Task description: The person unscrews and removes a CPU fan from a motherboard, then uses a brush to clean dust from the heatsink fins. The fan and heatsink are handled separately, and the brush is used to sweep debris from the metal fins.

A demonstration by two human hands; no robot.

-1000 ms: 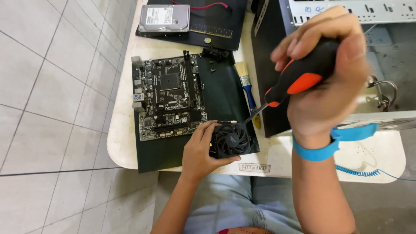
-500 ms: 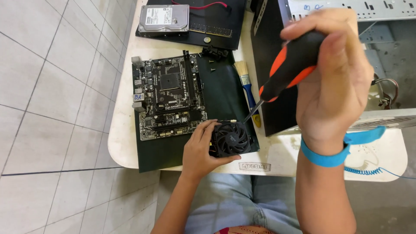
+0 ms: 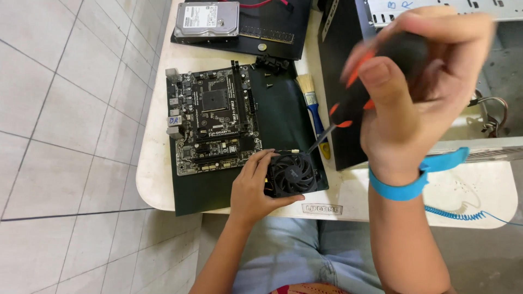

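L hand (image 3: 251,188) grips fan (image 3: 292,173); R hand (image 3: 419,92) holds screwdriver (image 3: 362,98) at its corner.

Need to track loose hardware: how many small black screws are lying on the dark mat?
2 that I can make out: both screws lie together on the mat, right of the motherboard, left of the brush. Others may be hidden.

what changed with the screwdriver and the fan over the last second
The right hand has turned the black and orange screwdriver in its grip: the orange part of the handle showed wide before, now only slivers show, and the handle is blurred. Its tip remains at the upper right corner of the black cooler fan. The left hand still holds the fan on the dark mat. The motherboard and brush have not moved.
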